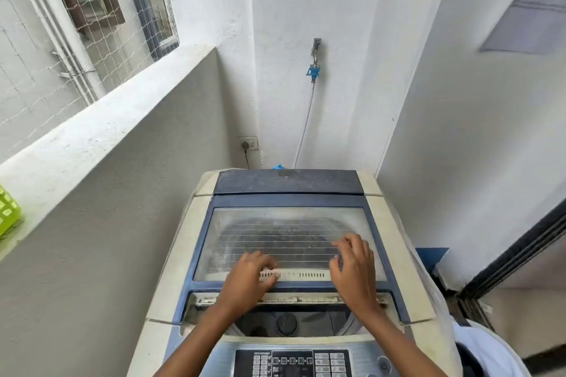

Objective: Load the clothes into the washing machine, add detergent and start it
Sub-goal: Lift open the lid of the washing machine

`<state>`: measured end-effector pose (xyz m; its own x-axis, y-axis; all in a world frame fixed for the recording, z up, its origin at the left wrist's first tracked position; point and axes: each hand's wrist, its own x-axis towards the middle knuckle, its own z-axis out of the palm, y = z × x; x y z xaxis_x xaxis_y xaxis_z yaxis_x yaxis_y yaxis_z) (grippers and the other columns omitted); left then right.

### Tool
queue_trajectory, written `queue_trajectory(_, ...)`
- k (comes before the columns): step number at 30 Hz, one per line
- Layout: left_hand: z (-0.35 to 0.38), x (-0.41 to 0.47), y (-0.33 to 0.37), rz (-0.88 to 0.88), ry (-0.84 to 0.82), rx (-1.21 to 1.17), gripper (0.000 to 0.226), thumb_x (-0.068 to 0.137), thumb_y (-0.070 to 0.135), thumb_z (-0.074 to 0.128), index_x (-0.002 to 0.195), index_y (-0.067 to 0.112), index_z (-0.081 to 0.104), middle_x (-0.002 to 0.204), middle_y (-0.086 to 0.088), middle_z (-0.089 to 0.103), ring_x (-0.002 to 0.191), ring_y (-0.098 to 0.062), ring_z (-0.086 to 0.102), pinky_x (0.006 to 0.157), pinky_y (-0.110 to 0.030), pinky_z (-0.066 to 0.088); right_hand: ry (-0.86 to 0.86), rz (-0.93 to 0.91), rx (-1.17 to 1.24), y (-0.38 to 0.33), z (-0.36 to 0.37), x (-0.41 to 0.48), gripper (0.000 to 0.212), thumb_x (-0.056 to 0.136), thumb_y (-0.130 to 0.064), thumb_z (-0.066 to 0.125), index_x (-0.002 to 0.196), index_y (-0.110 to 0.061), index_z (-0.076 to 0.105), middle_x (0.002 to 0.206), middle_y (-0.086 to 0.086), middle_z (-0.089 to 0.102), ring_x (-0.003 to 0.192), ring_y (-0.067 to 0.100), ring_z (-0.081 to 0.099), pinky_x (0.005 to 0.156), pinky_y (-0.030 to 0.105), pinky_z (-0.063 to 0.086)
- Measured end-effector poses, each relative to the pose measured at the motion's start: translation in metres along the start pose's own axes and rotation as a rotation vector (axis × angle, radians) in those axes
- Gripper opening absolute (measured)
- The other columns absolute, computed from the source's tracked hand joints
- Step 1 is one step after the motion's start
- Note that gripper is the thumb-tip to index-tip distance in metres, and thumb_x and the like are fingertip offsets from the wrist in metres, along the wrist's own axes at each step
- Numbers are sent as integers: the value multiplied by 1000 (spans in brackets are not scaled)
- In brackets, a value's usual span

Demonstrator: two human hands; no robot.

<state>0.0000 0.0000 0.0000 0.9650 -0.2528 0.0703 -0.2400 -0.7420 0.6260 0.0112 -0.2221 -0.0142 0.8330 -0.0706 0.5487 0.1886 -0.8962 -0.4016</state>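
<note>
Lid (288, 223), blue-framed glass, of cream top-loading washing machine (171, 254), part raised. Left hand (248, 275) gripping its front edge; right hand (352, 266) flat, released. Best lifted evenly.

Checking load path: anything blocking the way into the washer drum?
Yes: the glass lid covers most of the opening; only a strip of drum shows under its raised front edge. Left hand grips that edge, right hand rests on the glass.

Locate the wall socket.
Head view, left of centre: the wall socket is on the back wall, just above the rear left corner of the washing machine.
</note>
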Motion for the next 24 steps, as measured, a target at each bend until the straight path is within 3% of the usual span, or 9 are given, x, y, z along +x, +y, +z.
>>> queue_trajectory(4, 12, -12, -7, 51, 10, 201, 29, 83, 43, 63, 108, 28, 63, 107, 11, 55, 99, -12, 48, 79, -22, 35, -25, -2, -37, -1, 1, -22, 25, 75, -19, 39, 81, -13, 62, 86, 3, 57, 75, 20, 55, 65, 25, 42)
queue_trajectory(10, 22, -19, -17, 91, 31, 361, 41, 54, 39, 85, 87, 35, 61, 88, 17, 57, 74, -8, 54, 61, -15, 35, -127, 10, -37, 1, 3, -43, 26, 79, -26, 41, 82, -15, 64, 93, 3, 59, 80, 21, 57, 65, 30, 50)
queue_trajectory(17, 29, -31, -14, 128, 43, 411, 29, 59, 39, 81, 81, 35, 62, 81, 22, 56, 76, -3, 36, 58, -16, 34, -307, -113, -119, -5, -3, -67, 30, 77, -44, 48, 100, -27, 56, 116, -2, 59, 106, 13, 48, 83, 33, 51)
queue_trajectory(20, 22, -28, -12, 124, 18, 443, 31, 54, 40, 83, 78, 36, 63, 79, 22, 56, 72, 0, 46, 54, -16, 36, -410, -165, -184, -14, -4, -72, 50, 65, -52, 61, 109, -30, 51, 132, 0, 50, 121, 17, 41, 103, 37, 33)
queue_trajectory(24, 0, -15, -3, 136, 0, 444, 23, 61, 38, 79, 80, 34, 66, 81, 18, 59, 71, -6, 58, 51, -15, 38, -520, -170, -259, -28, -4, -72, 89, 46, -62, 71, 125, -27, 47, 144, 5, 36, 133, 25, 31, 109, 49, 7)
